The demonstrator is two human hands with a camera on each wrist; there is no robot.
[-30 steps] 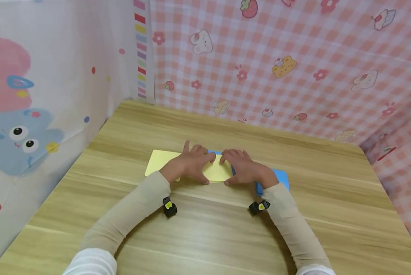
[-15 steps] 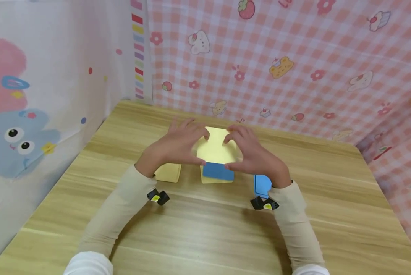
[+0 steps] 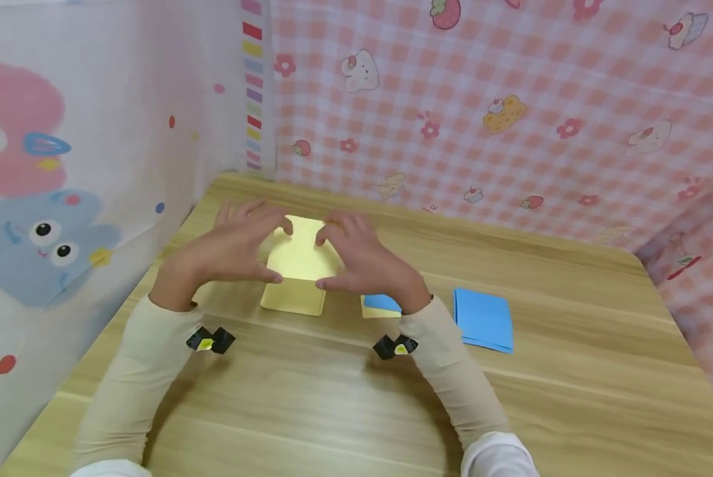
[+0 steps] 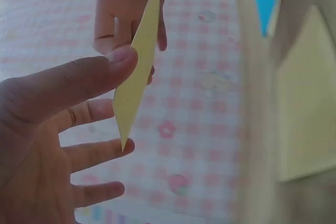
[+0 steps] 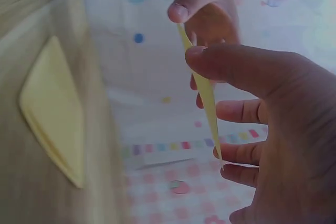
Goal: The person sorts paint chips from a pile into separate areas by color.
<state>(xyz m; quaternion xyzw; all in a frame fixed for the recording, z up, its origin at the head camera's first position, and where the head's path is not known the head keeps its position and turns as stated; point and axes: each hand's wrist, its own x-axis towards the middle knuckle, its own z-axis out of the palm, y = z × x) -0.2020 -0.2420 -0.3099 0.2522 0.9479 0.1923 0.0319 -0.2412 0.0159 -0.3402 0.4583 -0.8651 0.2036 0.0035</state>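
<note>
Both hands hold one yellow square card [image 3: 303, 248] by its opposite sides, raised over the table. My left hand [image 3: 228, 248] pinches its left side between thumb [image 4: 100, 72] and fingers, and my right hand [image 3: 368, 262] pinches the right side the same way. In the wrist views the card [image 4: 135, 82] appears nearly edge-on, thin and slightly bent. Below it lies a stack of yellow cards [image 3: 293, 298], its far part hidden by the held card. To the right, partly behind my right hand, a blue card [image 3: 383, 303] sits on top of yellow ones.
A stack of blue cards [image 3: 484, 319], slightly uneven at its edges, lies farther right on the wooden table [image 3: 309, 411]. A pink checked cloth [image 3: 452, 99] hangs behind the table and a white cartoon cloth [image 3: 136, 79] at its left.
My hands have lifted the top yellow card off the middle pile, uncovering a blue card there. They have carried it left until it is over the yellow stack.
</note>
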